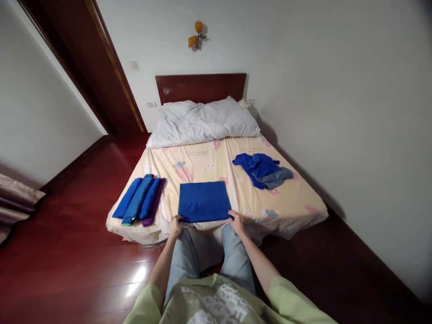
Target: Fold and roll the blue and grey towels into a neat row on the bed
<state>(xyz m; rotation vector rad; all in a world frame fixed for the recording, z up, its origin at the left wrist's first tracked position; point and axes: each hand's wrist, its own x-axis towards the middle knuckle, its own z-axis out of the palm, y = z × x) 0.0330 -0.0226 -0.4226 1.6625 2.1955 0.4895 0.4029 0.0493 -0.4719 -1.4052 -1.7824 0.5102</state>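
Observation:
A blue towel (pixel 204 201) with a thin green edge lies flat as a rectangle near the front of the bed. My left hand (pixel 175 226) pinches its near left corner, and my right hand (pixel 235 221) grips the near right corner. Left of it, several folded towels (pixel 139 200) in blue, teal and purple lie side by side in long strips. Over to the right rests a crumpled heap of blue and grey cloths (pixel 262 170).
The bed (pixel 209 157) has a cream patterned sheet, with a white quilt (pixel 205 120) bunched against the dark wooden headboard (pixel 201 87). A wall (pixel 354 112) runs along the right side. Red wooden floor (pixel 77 252) and a curtain (pixel 16 202) are at the left.

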